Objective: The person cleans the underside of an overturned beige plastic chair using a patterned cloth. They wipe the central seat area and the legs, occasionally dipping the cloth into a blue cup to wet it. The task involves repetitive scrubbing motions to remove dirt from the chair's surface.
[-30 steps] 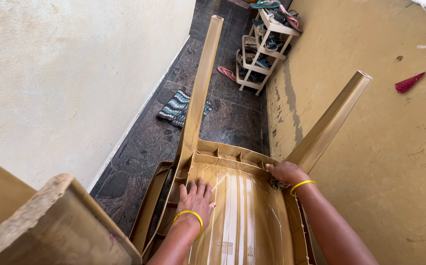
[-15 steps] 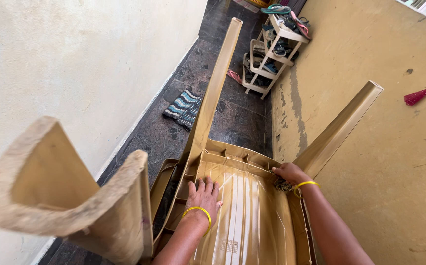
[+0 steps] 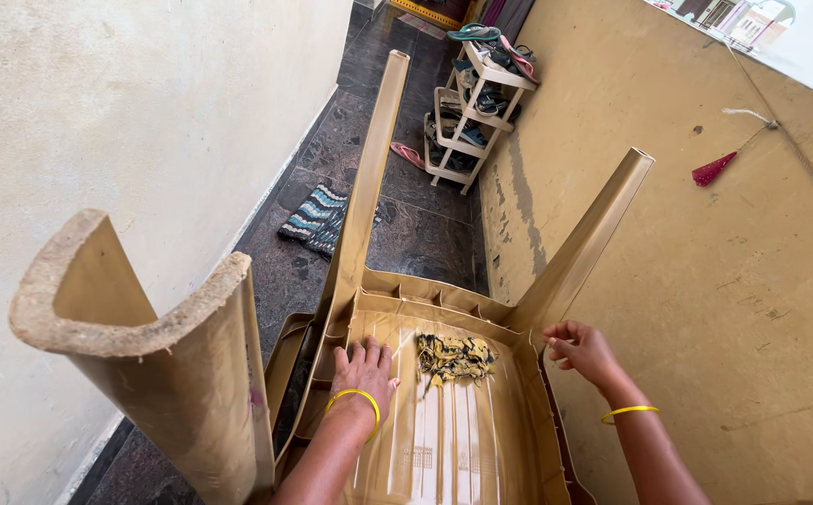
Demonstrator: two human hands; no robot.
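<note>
Plastic chair [image 3: 444, 411], tan, is flipped upside down in a narrow passage, seat underside facing the camera, legs sticking up and away. Left hand [image 3: 362, 369] lies flat on the underside, fingers spread, nothing gripped. Right hand [image 3: 581, 348] sits at the right rim near the base of the right leg [image 3: 582, 245], fingers loosely curled; hard to tell whether it grips the rim or only touches it. A yellow-and-dark patterned rag [image 3: 453, 357] lies loose on the underside between the two hands, touching neither.

Risks as judged from this:
- Neither hand shows a firm hold on the chair. If it rests on its back or arms, a push from the flat left palm could make it rock or slide on the dark stone floor [image 3: 406, 224].
- The near leg [image 3: 159, 346] is close to the camera, with a rough, worn end. Leaning forward risks a knock to the face or a scrape on the arm.
- The rag is unsecured, so any tilt of the chair could drop it through to the floor.
- Walls are tight on both sides. Swinging the chair may scrape the right wall [image 3: 725, 281], or send the far leg [image 3: 369, 187] towards the shoe rack [image 3: 472, 122] further along the passage.
</note>
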